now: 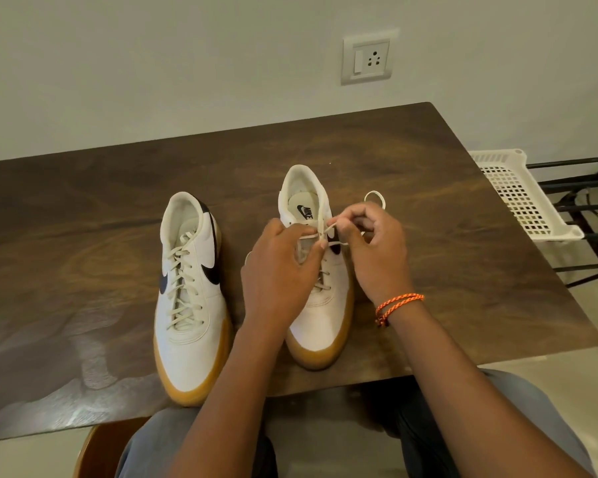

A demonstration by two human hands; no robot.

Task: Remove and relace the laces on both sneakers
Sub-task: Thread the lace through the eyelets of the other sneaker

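I am pinching the cream lace (325, 232) with both hands, left hand (278, 270) and right hand (377, 250), over the right sneaker (325, 305), one of two white gum-soled sneakers sitting on the counter (84, 219) beside the fully laced left sneaker (190, 298).

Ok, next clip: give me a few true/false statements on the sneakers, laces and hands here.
1. Both hands work the lace of the right-hand sneaker. True.
2. The left-hand sneaker has no lace. False: it is laced.
3. The right hand wears an orange wrist cord. True.
4. The left hand rests flat on the table. False: its grip pinches the lace.
5. The white basket sits between the sneakers. False: it is beside the table.
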